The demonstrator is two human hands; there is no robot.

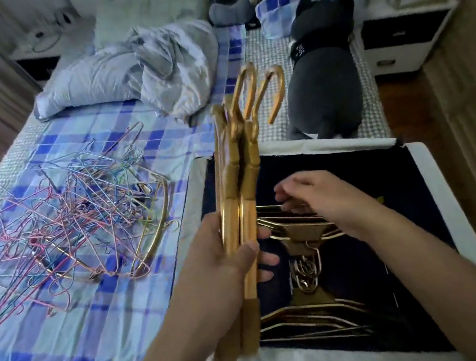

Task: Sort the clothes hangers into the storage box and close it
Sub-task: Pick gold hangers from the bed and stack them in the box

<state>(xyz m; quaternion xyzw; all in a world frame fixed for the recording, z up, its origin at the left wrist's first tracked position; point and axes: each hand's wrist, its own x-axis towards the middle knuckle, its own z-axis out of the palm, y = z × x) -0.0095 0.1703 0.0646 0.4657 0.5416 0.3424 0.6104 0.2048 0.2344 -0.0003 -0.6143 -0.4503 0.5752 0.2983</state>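
Head view, nearest first: left hand (228, 263) grips a bundle of gold hangers (243, 210) around the mid-bars, thumb across the front, fingers curled behind. Bundle stands nearly upright w/ a slight tilt, hooks at the top pointing away, lower ends hanging over the near-left edge of the storage box (434, 168).

Right hand (317, 199) reaches into the box from the right, palm down, fingers bent over the top of the gold hangers already inside (298, 233). Looks to be touching them, but whether it's pinching one or just resting — cannot tell, fingertips blurred.

Box sits open on the bed (80, 314), right side; dark lining, white padded rim. Inside: two stacks of gold hangers lying flat, one near the front wall, one mid-box, hooks meeting approx. in the centre.

Left of the box, on the blue checked sheet: tangled pile of thin wire hangers (60, 230), pink, blue, gold etc., w/ one thicker gold hanger lying at the pile's right edge. A few thin ones at the bottom-left, off the sheet's edge.

Farther back: crumpled grey duvet (135, 71) mid-bed, green pillow (153, 9) behind it. Dark grey plush toy (324, 82) lies just beyond the box's far rim. Nightstand (404, 38) at the far right.
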